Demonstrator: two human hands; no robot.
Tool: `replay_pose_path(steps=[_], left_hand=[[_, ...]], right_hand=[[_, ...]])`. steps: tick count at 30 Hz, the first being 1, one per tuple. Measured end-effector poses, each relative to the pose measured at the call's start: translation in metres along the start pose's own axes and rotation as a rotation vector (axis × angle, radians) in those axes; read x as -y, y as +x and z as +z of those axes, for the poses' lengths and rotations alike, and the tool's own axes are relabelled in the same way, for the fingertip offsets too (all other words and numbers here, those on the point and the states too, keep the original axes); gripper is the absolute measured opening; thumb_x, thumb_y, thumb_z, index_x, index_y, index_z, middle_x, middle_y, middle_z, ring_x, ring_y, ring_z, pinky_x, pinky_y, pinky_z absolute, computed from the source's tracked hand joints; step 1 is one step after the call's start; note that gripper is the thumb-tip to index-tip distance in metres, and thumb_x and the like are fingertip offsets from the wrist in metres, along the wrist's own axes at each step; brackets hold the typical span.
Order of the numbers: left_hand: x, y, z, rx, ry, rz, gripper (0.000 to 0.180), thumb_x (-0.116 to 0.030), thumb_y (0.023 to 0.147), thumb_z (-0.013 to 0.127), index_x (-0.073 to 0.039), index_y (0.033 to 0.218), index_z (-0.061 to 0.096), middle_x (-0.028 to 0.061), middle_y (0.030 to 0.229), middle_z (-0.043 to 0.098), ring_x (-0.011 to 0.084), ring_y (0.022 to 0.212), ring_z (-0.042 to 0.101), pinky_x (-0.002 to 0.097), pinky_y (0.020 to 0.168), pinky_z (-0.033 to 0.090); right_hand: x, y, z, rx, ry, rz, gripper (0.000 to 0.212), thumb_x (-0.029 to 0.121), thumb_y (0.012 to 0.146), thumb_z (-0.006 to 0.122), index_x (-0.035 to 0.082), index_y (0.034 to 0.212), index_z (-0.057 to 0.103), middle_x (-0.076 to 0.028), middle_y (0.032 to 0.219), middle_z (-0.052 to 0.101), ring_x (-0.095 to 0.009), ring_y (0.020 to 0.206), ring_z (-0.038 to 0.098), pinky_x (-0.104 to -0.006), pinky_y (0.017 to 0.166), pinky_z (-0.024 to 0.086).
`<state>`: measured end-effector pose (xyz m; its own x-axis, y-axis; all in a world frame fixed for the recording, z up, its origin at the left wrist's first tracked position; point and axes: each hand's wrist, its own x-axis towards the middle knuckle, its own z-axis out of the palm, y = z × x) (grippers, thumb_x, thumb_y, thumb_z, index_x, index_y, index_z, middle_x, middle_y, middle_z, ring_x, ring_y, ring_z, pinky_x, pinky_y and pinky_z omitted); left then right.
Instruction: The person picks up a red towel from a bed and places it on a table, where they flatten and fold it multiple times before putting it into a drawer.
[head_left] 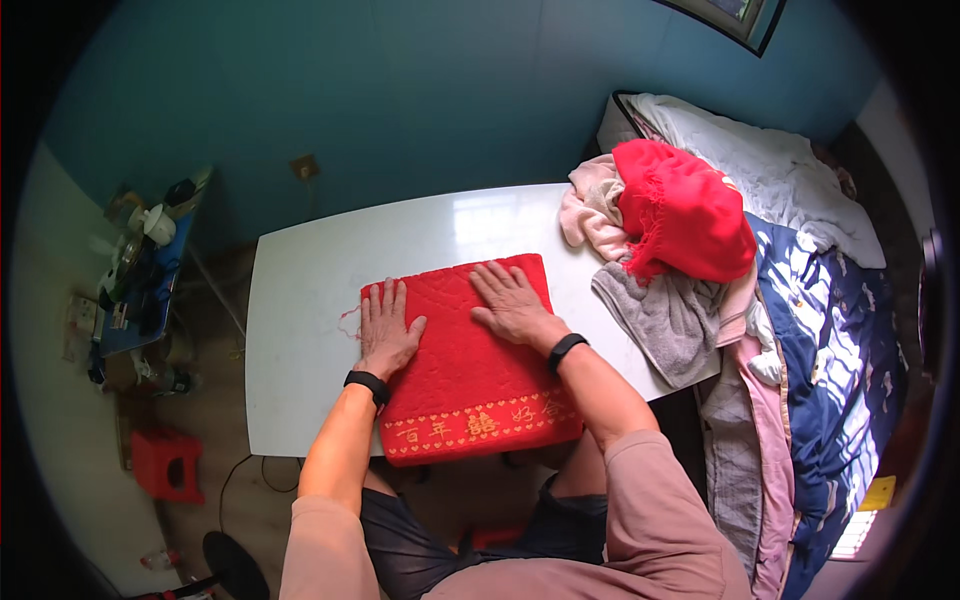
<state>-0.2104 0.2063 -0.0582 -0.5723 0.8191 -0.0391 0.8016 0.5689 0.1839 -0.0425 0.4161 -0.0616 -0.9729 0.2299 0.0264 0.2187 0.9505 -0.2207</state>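
Observation:
A red folded towel (452, 355) lies on the white table, its patterned gold band toward me and its near end hanging past the table's front edge. My left hand (388, 332) rests flat on the towel's left side, fingers pointing away from me. On the far right part of it, my right hand (515, 308) is spread flat with the fingers apart. Neither hand grips the cloth. Each wrist wears a black band.
On the white table's (310, 330) right end are a bright red fringed cloth (680, 215), a pink towel (597, 200) and a grey towel (665, 320). Beyond lies a bed with dark blue bedding (830, 350). A cluttered blue stand (160, 290) and a red stool (165, 465) are at left.

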Motion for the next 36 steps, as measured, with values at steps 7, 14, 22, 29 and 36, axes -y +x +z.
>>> replay_pose_path(steps=[7,14,22,29,36], left_hand=[[0.001,0.000,0.002,-0.015,-0.018,0.007,0.081,-0.050,0.097,0.048,-0.005,0.159,0.019,0.0159,0.166,0.014,0.0374,0.154,0.008,0.0489,0.124,0.004],[-0.003,-0.001,-0.002,0.006,0.053,-0.043,0.082,-0.048,0.097,0.048,-0.001,0.158,0.019,0.0178,0.166,0.013,0.0391,0.153,0.007,0.0521,0.124,0.005],[-0.089,-0.040,0.023,-0.026,0.007,0.179,0.080,-0.047,0.096,0.050,-0.001,0.156,0.025,0.0191,0.165,0.015,0.0403,0.152,0.012,0.0553,0.123,0.008],[-0.012,-0.062,0.001,-0.029,0.059,0.069,0.082,-0.051,0.096,0.050,-0.006,0.158,0.022,0.0159,0.165,0.020,0.0357,0.153,0.013,0.0531,0.123,0.005],[0.050,-0.100,-0.021,-0.043,0.165,-0.167,0.081,-0.041,0.096,0.054,-0.001,0.157,0.021,0.0192,0.166,0.014,0.0414,0.152,0.009,0.0561,0.122,0.004]], right_hand=[[-0.050,-0.042,-0.017,0.018,0.009,0.248,0.067,0.042,0.102,0.040,0.006,0.157,0.025,-0.012,0.166,0.020,-0.029,0.154,0.016,-0.0529,0.122,0.013],[-0.022,-0.053,-0.028,-0.244,-0.030,0.168,0.073,0.039,0.100,0.050,0.004,0.157,0.022,-0.018,0.165,0.018,-0.037,0.151,0.020,-0.0572,0.120,0.017],[0.008,-0.059,0.003,-0.095,-0.081,0.058,0.069,0.042,0.100,0.047,0.004,0.154,0.031,-0.017,0.162,0.026,-0.035,0.150,0.023,-0.0523,0.121,0.017],[-0.009,-0.062,0.004,-0.066,-0.017,0.024,0.069,0.046,0.101,0.041,0.005,0.156,0.029,-0.013,0.164,0.025,-0.030,0.153,0.018,-0.0487,0.123,0.012],[-0.022,-0.069,-0.006,-0.071,0.002,0.161,0.072,0.045,0.100,0.044,0.002,0.155,0.028,-0.016,0.164,0.023,-0.031,0.153,0.018,-0.0506,0.122,0.014]])
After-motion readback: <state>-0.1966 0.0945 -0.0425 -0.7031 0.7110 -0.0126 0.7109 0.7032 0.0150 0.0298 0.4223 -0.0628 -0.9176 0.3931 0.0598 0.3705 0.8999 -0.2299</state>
